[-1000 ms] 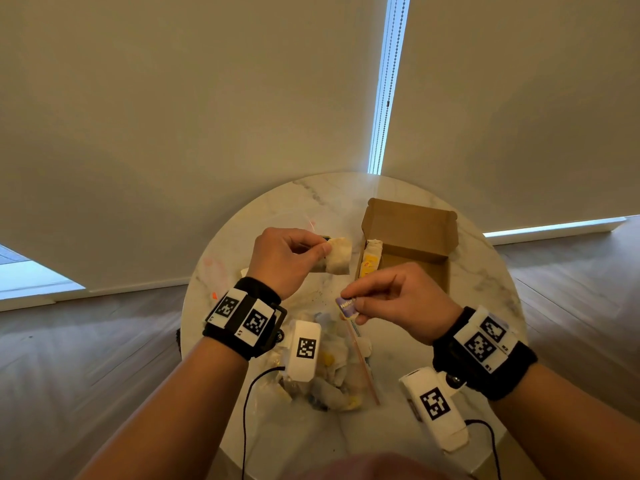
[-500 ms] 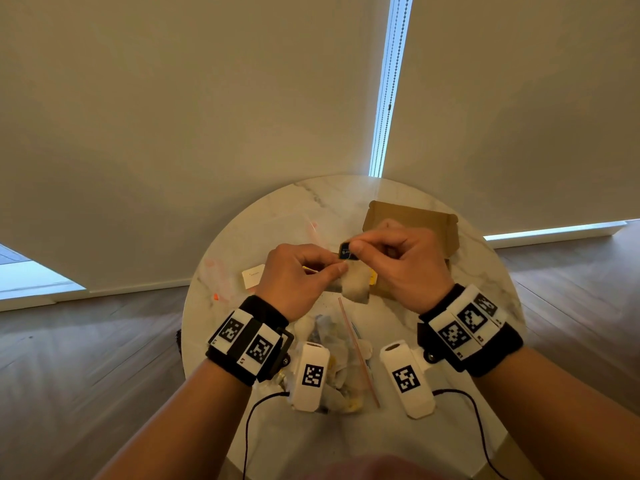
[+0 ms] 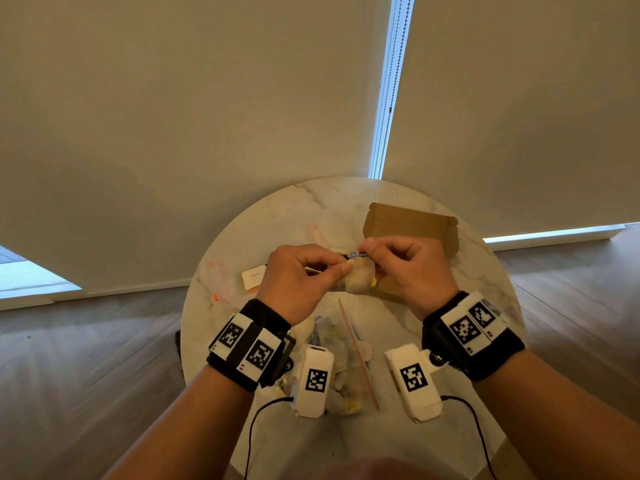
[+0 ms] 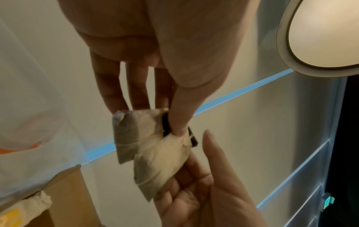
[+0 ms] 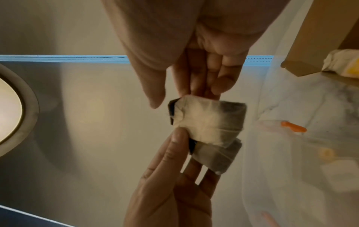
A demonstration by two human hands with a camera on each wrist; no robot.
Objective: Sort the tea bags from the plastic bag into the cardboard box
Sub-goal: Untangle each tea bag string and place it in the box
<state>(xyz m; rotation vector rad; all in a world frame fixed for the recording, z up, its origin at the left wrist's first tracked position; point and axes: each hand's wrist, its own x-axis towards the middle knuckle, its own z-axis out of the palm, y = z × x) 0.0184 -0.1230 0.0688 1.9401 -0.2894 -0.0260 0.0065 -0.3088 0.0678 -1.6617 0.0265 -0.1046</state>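
Two pale tea bags (image 3: 358,280) with dark tags hang together between my hands above the marble table (image 3: 277,220). My left hand (image 3: 343,268) pinches their tops with its thumb (image 4: 179,122). My right hand (image 3: 367,252) pinches a tag from the other side, its fingers (image 5: 204,89) behind the bags (image 5: 205,121). The open cardboard box (image 3: 408,223) stands just beyond my right hand and holds a yellow-tagged tea bag (image 4: 19,212). The clear plastic bag (image 3: 332,344) with several tea bags lies under my wrists.
A small white card (image 3: 254,277) and an orange plastic bit (image 3: 215,298) lie left of my hands. The bag's red zip strip (image 3: 356,351) runs between the wrist cameras. Closed blinds stand right behind the round table.
My right hand rose from beside the plastic bag with a tag and joined the left hand. Both hands now hold the tea bags in front of the box.
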